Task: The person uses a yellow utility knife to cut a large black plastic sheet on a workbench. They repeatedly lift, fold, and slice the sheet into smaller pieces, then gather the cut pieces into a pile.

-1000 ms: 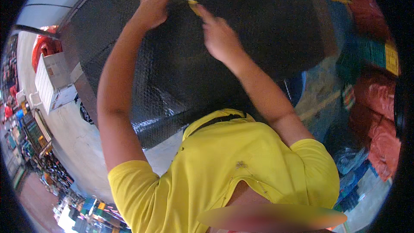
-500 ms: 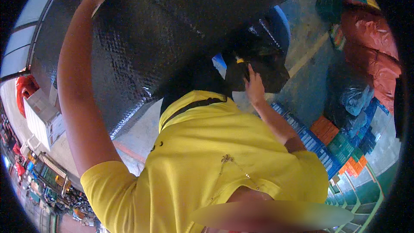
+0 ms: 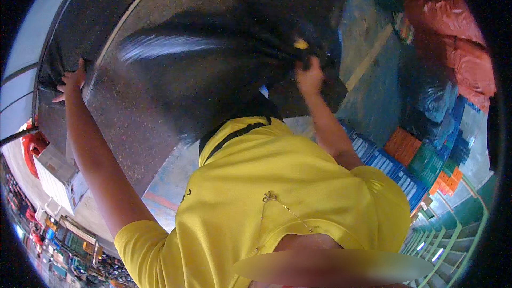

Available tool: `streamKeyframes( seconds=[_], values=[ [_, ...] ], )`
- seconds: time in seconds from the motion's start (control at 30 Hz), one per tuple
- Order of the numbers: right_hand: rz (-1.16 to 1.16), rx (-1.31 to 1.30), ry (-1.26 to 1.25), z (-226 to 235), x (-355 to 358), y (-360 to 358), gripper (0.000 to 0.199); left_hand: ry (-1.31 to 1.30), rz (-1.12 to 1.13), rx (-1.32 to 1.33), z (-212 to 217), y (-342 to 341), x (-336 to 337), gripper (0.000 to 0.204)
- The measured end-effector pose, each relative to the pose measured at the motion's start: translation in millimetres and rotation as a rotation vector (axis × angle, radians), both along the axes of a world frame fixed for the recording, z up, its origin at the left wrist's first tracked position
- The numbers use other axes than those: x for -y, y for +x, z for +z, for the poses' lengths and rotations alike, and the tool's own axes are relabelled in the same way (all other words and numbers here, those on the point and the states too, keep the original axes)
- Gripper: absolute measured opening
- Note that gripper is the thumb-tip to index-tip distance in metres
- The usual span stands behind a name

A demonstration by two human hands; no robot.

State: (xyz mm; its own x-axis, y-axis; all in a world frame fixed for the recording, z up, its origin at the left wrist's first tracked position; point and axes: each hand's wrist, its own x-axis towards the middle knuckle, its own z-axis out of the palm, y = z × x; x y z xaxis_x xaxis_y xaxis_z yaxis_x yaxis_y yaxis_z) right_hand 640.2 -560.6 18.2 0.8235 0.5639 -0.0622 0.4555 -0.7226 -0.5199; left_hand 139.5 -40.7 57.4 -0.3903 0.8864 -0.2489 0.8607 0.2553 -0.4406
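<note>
Black sheet: in front of the yellow shirt (image 3: 288, 176), the black sheet (image 3: 202, 74) lies blurry and bunched across the brown board (image 3: 138, 112).
Done so far: it looks loose on its left side, where brown board shows.
Left to do: it is not flat; I cannot tell if it is all free.
Right hand: the right hand (image 3: 310, 77) is curled up, seemingly around the yellow-tipped tool (image 3: 301, 44).
Left hand: the left hand (image 3: 73, 82) has fingers spread, past the pale strip (image 3: 124, 18).
Around: white box (image 3: 56, 176), red bundles (image 3: 453, 26), blue crates (image 3: 392, 168).
In the way: sheet folds hide some board.
</note>
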Motion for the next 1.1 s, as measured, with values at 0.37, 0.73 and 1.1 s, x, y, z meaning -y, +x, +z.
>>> streamKeyframes(
  seconds=[0.37, 0.73, 1.1],
  values=[
    [-0.174, 0.517, 0.462, 35.4, -144.5, 215.2, 0.036, 0.234, 0.07, 0.256, -1.9, -167.1, -37.3, 0.082],
    [0.156, 0.472, -0.203, 54.2, -615.0, 188.6, 0.071, 0.636, 0.676, 1.43, -14.8, -176.9, 0.3, 0.06],
    [0.222, 0.653, 0.193, 67.9, -221.0, 266.2, 0.053, 0.782, 0.505, 0.919, 73.8, -53.0, 367.7, 0.039]
  ],
)
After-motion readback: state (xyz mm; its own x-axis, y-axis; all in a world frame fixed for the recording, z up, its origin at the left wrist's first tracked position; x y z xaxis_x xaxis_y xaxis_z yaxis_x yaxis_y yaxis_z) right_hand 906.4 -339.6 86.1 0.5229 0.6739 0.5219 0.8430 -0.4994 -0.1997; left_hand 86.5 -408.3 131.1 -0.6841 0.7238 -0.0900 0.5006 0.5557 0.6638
